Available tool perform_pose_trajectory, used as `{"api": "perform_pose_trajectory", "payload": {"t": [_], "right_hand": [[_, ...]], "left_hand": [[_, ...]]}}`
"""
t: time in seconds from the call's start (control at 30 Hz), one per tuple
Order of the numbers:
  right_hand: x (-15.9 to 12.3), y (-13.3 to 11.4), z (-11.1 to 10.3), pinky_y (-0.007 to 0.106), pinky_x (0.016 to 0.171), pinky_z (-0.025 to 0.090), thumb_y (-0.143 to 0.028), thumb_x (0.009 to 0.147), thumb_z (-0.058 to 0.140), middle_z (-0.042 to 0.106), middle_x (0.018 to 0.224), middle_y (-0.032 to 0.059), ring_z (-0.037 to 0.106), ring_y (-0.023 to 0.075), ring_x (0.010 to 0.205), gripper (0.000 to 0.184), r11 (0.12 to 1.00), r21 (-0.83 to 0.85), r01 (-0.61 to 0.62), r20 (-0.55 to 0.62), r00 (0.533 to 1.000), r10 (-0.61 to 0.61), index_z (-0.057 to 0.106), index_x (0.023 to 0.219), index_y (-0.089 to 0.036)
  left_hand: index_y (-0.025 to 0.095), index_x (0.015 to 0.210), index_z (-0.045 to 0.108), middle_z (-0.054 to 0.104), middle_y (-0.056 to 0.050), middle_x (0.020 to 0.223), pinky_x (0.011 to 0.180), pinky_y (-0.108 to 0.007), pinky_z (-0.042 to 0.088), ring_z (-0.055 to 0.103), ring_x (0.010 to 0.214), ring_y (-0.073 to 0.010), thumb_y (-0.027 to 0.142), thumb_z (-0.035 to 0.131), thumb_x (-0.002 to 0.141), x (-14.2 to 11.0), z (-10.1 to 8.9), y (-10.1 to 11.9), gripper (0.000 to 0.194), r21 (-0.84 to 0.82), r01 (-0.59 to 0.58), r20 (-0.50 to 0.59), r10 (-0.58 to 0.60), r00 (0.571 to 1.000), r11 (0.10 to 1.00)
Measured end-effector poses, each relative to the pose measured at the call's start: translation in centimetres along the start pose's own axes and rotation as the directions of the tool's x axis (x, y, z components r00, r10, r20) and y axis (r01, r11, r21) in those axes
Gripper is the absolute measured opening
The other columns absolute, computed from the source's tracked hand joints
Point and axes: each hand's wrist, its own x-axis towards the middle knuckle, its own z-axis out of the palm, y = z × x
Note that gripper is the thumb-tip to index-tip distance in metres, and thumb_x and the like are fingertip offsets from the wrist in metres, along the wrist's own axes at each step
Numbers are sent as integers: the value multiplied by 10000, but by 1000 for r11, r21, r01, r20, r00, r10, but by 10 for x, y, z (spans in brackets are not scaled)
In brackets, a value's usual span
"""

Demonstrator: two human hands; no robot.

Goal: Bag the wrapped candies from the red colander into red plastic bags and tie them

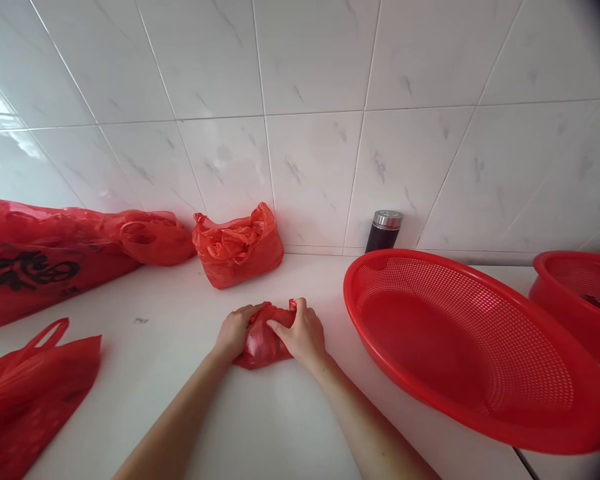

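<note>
A small red plastic bag (264,345) lies on the white countertop (240,427) in front of me, with something rounded showing faintly through it. My left hand (236,333) is wrapped round its left side, fingers partly hidden behind the plastic. On the right side, my right hand (303,335) grips the bag near its top, thumb pointing inward across it. What the bag contains I cannot make out. Just behind stands another red plastic bag (240,250), bunched at its top, apart from both hands.
A large red plastic basket (420,333) with mesh sides fills the right, a second red basket (555,293) beyond it. A dark flask (383,231) with a silver lid stands by the tiled wall. More red bags (160,240) line the left; another bag (45,380) lies near front left.
</note>
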Motion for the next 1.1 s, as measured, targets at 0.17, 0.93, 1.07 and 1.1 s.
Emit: {"api": "perform_pose_trajectory", "payload": {"t": [0.17, 0.93, 1.07, 1.1], "right_hand": [[5, 9, 1, 272, 599, 371, -294, 799, 614, 601, 803, 8, 585, 204, 697, 213, 999, 16, -29, 100, 995, 28, 463, 944, -254], [-8, 8, -8, 240, 564, 330, -481, 877, 513, 460, 620, -60, 430, 136, 569, 342, 919, 392, -48, 52, 998, 30, 345, 709, -235], [-3, 11, -6, 233, 515, 283, -477, 873, 498, 295, 576, -71, 309, 116, 529, 407, 849, 521, -90, 30, 996, 87, 259, 650, -234], [-1, 12, -6, 232, 506, 274, -477, 866, 505, 270, 576, -73, 286, 112, 524, 415, 831, 546, -101, 33, 995, 99, 250, 645, -235]], "left_hand": [[248, 1260, 629, 678, -46, 1245, 948, -353, 480, 625, 1123, -245, 462, 394, 920, -5, 1, 17, 465, -149, 103, -5, -105, 994, 983], [246, 1167, 670, 757, -52, 989, 870, -421, 511, 686, 929, -275, 534, 528, 855, -10, -8, 8, 448, -596, 220, 65, -227, 972, 772], [222, 878, 691, 742, -70, 1048, 920, -435, 519, 674, 999, -264, 533, 431, 899, -7, -24, -7, 406, -837, 193, 57, -269, 961, 511], [216, 798, 679, 747, -77, 1014, 928, -439, 519, 676, 993, -265, 508, 442, 900, -6, -26, -9, 391, -872, 189, 63, -281, 958, 451]]}}
